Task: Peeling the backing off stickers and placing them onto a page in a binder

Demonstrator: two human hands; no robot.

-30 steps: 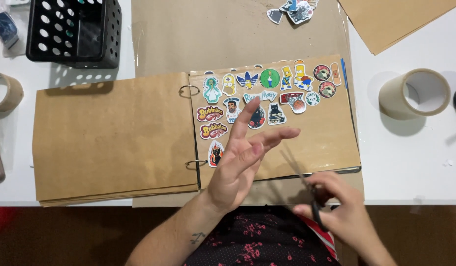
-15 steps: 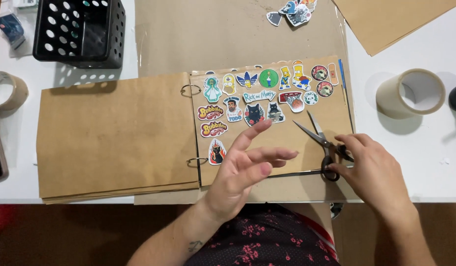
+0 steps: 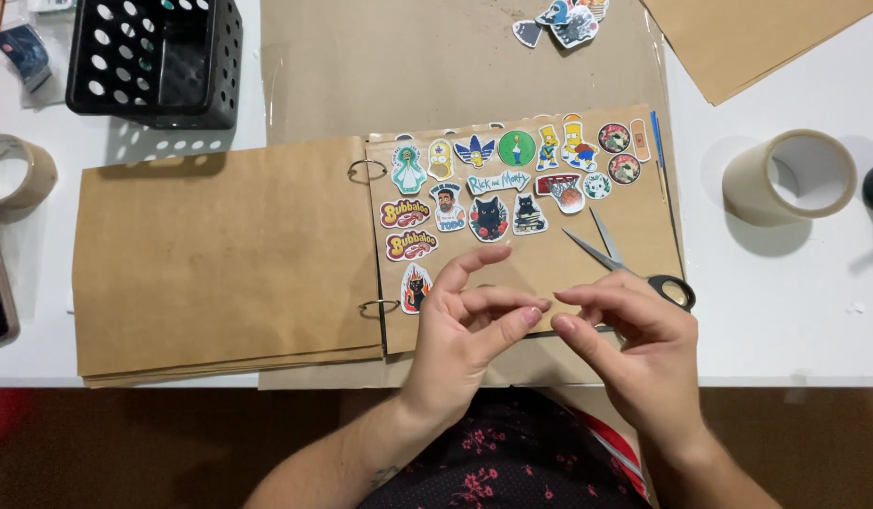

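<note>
both hands empty, left hand (image 3: pixel 469 325) and right hand (image 3: pixel 634 344) fingertips nearly meeting, scissors (image 3: pixel 625 259) beside

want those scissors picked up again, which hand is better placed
Right hand, probably: the scissors lie open on the brown page just beyond its fingers. The left hand is farther away.

White counter (image 3: pixel 785 311), evenly lit from above, soft shadows beside whatever stands on it. Past its near edge, dark brown floor (image 3: pixel 125 443), with a red patch (image 3: pixel 3 424) at far left. No walls or windows within view.
</note>
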